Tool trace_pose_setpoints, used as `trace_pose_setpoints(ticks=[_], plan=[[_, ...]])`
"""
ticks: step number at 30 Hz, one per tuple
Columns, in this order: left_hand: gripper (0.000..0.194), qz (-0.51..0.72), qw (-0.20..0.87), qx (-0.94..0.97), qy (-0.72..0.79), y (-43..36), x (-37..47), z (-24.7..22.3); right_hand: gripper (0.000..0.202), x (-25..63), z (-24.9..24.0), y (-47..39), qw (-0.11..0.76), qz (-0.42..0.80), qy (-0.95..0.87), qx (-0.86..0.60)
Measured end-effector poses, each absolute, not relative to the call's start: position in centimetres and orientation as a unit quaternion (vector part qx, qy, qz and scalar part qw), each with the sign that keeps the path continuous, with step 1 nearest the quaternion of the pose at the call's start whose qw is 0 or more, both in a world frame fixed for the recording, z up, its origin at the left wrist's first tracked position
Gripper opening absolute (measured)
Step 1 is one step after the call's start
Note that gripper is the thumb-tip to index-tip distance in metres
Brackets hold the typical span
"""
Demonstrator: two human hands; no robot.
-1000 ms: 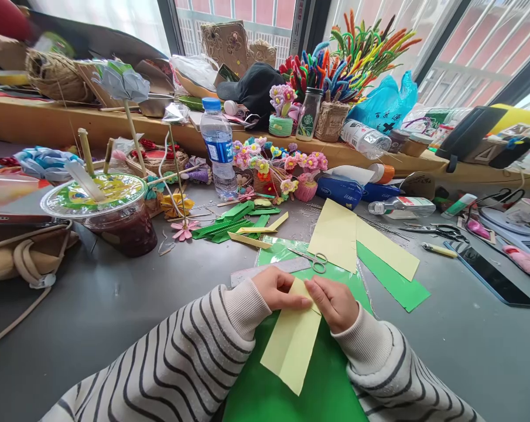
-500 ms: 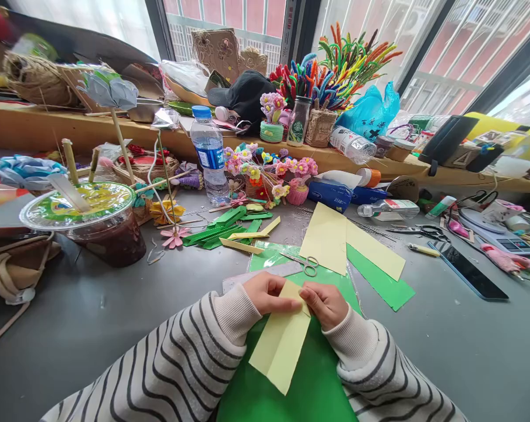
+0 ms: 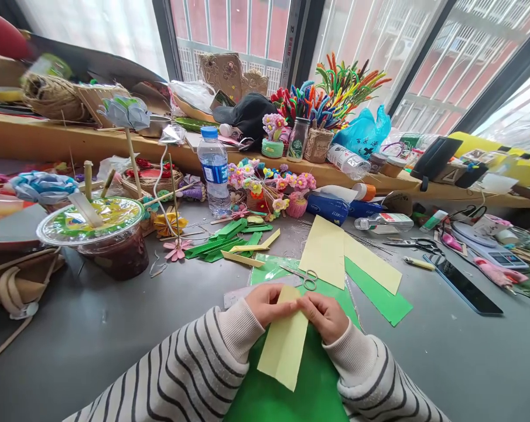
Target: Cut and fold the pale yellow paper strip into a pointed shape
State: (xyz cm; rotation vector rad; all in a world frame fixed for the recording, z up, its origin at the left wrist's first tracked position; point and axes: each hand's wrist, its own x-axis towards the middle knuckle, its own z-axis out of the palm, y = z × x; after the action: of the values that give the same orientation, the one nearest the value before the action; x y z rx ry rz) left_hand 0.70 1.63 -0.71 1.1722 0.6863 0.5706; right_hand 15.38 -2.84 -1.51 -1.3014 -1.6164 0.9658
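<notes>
A pale yellow paper strip (image 3: 284,351) with a lengthwise crease is held over the green sheet (image 3: 311,387). My left hand (image 3: 269,305) pinches its upper part, thumb across the front. At the strip's upper right edge, my right hand (image 3: 326,315) is closed on the paper, its thumb close to the left thumb. Small scissors (image 3: 308,280) lie just beyond the hands, beside a ruler (image 3: 247,293) partly covered by the left hand. Behind them are a wider yellow paper (image 3: 322,252), another yellow piece (image 3: 374,261) and a green paper piece (image 3: 379,293).
Folded green strips (image 3: 221,243) lie beyond the hands. A lidded cup (image 3: 115,252) stands left, a water bottle (image 3: 214,176) at the back. On the right are a phone (image 3: 464,284), black scissors (image 3: 418,243) and a scale (image 3: 488,246). A cluttered ledge (image 3: 159,149) runs behind.
The camera view has shifted, so the scene sits slightly lower. The held strip is turned more upright and looks flatter near its top. Both hands still grip it, with the thumbs closer together.
</notes>
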Motion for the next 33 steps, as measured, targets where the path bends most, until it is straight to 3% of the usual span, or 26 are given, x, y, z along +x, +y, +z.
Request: trace_pose_setpoints(ticks=[7, 14, 21, 25, 33], plan=[[0.031, 0.26, 0.762, 0.484, 0.342, 1.9, 0.3, -0.4, 0.037, 16.8, -1.6, -2.6, 0.465, 0.439, -0.584, -0.5], [0.029, 0.267, 0.748, 0.519, 0.317, 1.4, 0.6, -0.2, 0.026, 16.0, -1.1, -2.9, 0.383, 0.369, -0.686, -0.497], [0.025, 0.266, 0.74, 0.522, 0.33, 1.4, 0.5, -0.1, 0.032, 16.6, -0.8, -3.0, 0.458, 0.385, -0.619, -0.509], [0.023, 0.241, 0.734, 0.55, 0.316, 1.3, 0.6, 0.0, 0.023, 15.7, -1.0, -2.6, 0.459, 0.429, -0.6, -0.494], [0.03, 0.216, 0.731, 0.55, 0.34, 1.6, 0.5, -0.1, 0.023, 15.8, 0.1, -2.2, 0.462, 0.501, -0.551, -0.481]])
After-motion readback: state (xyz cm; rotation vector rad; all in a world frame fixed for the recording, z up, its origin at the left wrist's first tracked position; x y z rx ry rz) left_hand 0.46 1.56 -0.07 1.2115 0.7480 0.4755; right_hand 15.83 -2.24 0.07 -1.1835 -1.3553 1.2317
